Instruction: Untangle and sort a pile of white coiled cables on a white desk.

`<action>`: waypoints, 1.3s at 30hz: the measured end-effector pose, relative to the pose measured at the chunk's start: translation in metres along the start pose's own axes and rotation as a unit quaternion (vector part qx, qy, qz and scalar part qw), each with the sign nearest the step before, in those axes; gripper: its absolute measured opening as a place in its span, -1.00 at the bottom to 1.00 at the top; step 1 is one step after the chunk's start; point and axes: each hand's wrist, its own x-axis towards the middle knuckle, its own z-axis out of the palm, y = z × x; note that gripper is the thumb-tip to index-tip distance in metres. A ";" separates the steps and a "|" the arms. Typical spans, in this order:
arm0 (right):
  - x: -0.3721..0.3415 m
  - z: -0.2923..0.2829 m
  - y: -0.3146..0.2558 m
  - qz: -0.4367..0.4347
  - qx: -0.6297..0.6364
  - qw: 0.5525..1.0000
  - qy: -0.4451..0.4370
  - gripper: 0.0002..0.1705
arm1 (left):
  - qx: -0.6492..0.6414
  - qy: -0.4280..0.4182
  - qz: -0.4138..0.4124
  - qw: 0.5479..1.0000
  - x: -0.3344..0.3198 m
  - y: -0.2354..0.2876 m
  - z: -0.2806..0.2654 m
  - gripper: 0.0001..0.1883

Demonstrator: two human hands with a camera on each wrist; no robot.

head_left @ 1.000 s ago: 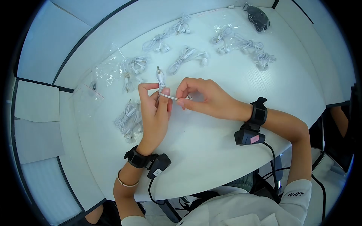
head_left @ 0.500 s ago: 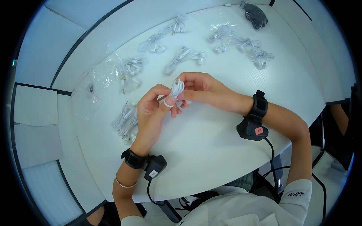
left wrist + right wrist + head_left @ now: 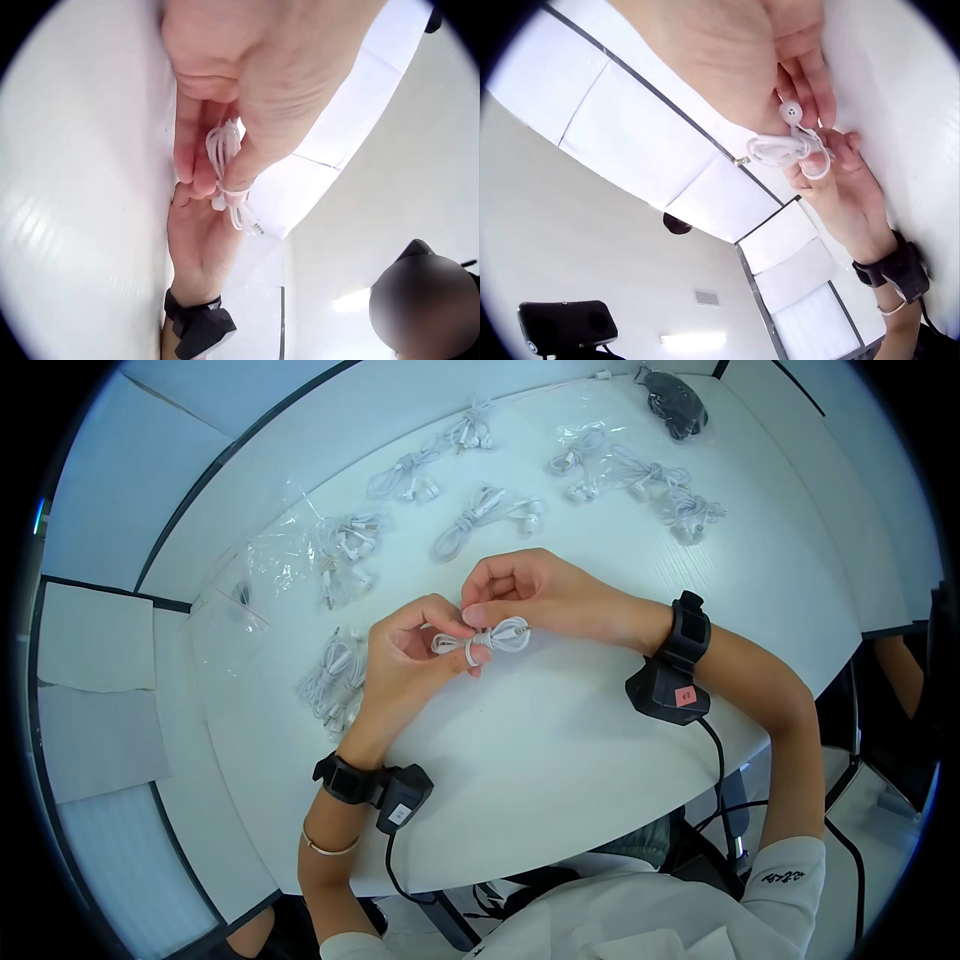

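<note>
My left hand pinches a coiled bundle of white earphones between thumb and fingers, over the table. The bundle lies roughly sideways, its metal plug end pointing right. In the left wrist view, a strand of the earphone cable loops round the coil's middle and the left thumb tip. My right hand is close above the bundle with thumb and fingers curled together. A white earbud shows at its thumb in the right wrist view, its fingertips partly hidden there.
Several coiled white earphones lie across the back of the white table, and more are heaped left of my left hand. Clear plastic bags lie at the left. A bagged dark item sits at the back right.
The bundle has turned from upright, plug up, to sideways, plug right. The cable end, stretched between the hands at first, now goes round the coil. The hands have come closer together.
</note>
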 end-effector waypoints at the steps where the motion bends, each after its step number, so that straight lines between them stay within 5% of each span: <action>1: 0.001 0.000 0.004 -0.010 0.003 1.000 0.008 -0.79 | 0.011 0.012 0.006 1.000 0.000 -0.002 0.000 -0.84; 8: -0.002 0.006 0.002 -0.017 0.060 0.997 0.048 -0.75 | 0.083 0.063 0.049 0.993 0.002 -0.006 0.001 -0.84; 14: -0.005 0.014 0.013 -0.188 -0.207 0.956 0.087 -0.70 | 0.078 0.089 0.014 0.993 0.002 0.000 0.006 -0.84; 21: -0.006 0.015 0.009 -0.193 -0.205 0.953 0.114 -0.62 | 0.075 0.106 0.043 0.991 0.001 -0.006 0.002 -0.83; 32: -0.002 0.010 0.010 -0.255 -0.377 0.881 0.129 -0.68 | 0.095 0.152 0.006 0.984 0.001 -0.001 0.007 -0.68; 39: -0.004 0.009 0.005 -0.213 -0.326 0.911 0.136 -0.76 | 0.072 0.119 -0.015 0.990 0.000 -0.002 0.005 -0.72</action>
